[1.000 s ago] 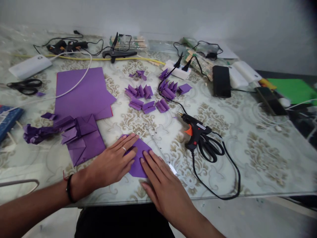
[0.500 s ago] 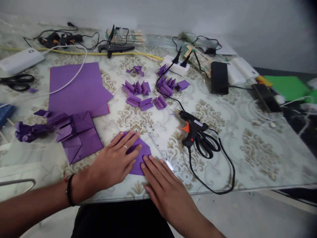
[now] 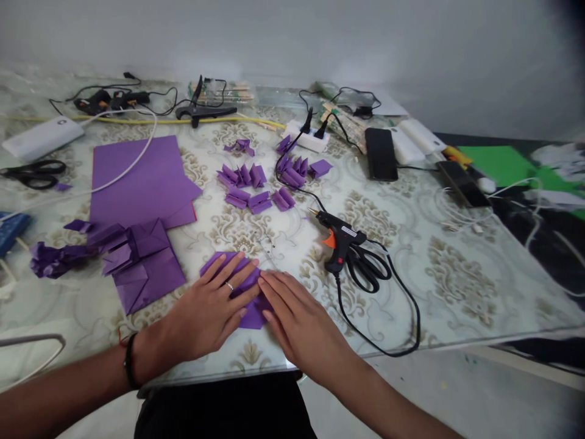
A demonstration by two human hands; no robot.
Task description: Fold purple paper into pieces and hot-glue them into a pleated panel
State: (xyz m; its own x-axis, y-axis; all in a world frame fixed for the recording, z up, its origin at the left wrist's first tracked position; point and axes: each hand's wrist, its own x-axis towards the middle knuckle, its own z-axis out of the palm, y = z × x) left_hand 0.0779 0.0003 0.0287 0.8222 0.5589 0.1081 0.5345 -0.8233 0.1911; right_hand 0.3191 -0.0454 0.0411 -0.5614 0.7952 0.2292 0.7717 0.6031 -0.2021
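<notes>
A folded piece of purple paper point(image 3: 253, 319) lies on the patterned tabletop near the front edge. My left hand point(image 3: 208, 308), with a ring on one finger, rests flat across its left and middle part, fingers stretched out. Along the paper's right side lies my right hand point(image 3: 304, 326), its fingers extended and their tips touching the paper close to the left fingertips. Both hands cover much of the sheet. A clear ruler point(image 3: 267, 245) shows just beyond the fingers, partly under the right hand.
To the right sit a hot glue gun point(image 3: 342, 241) with a looping cord and black-handled scissors point(image 3: 369, 268). Small folded purple pieces point(image 3: 259, 202) cluster ahead. Purple sheets point(image 3: 132, 177) and a folded purple construction point(image 3: 153, 268) lie left. A power strip point(image 3: 306, 135) and phone point(image 3: 381, 155) stand behind.
My right hand has slid up and inward along the paper's right side, its fingertips now nearer my left hand. The left hand stays pressed on the paper. The camera view has shifted slightly.
</notes>
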